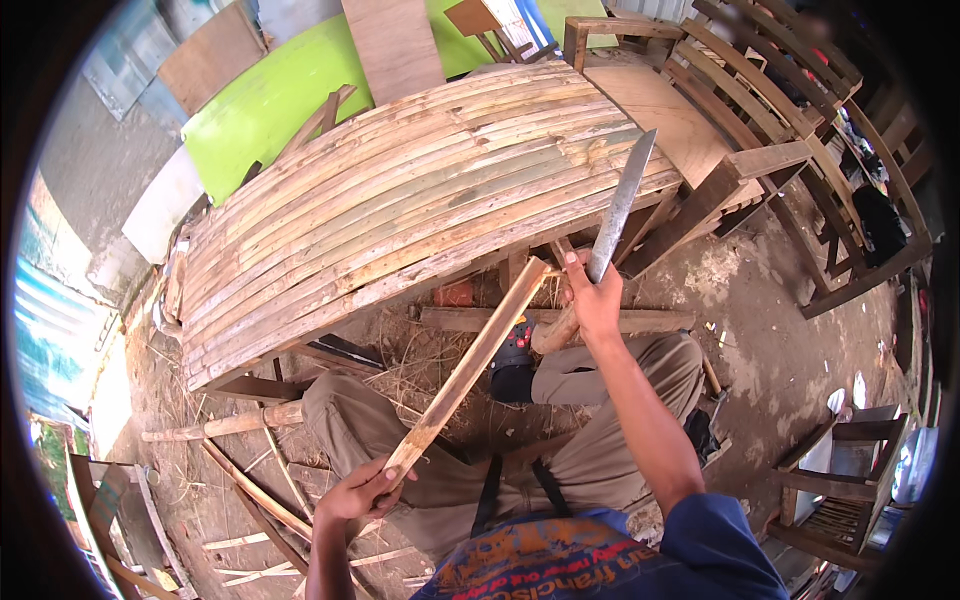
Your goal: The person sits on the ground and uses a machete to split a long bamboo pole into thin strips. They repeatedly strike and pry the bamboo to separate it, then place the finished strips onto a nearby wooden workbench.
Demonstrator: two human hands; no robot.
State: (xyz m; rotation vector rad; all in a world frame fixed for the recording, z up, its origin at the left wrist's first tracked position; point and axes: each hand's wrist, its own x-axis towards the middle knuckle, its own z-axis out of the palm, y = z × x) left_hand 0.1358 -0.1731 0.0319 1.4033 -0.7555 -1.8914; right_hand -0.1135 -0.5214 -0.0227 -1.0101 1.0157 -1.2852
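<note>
My left hand (362,492) is closed around the lower end of a split bamboo strip (468,365), which slants up and to the right above my lap. In my right hand (594,305) is a machete (625,200), its long grey blade pointing up and slightly right. The machete's curved wooden handle (556,333) sticks out below my fist. My right fingers are close beside the strip's upper end, where a thin sliver shows; whether they touch it I cannot tell. Part of the grip is hidden by my fingers.
A bamboo-slat table (400,210) stands just ahead, its near edge beyond my knees. Bamboo strips (260,487) and a pole (222,425) lie on the dirt at left. A wooden bench (745,165) stands at right, a small wooden chair (838,485) lower right. Green panel (270,115) behind.
</note>
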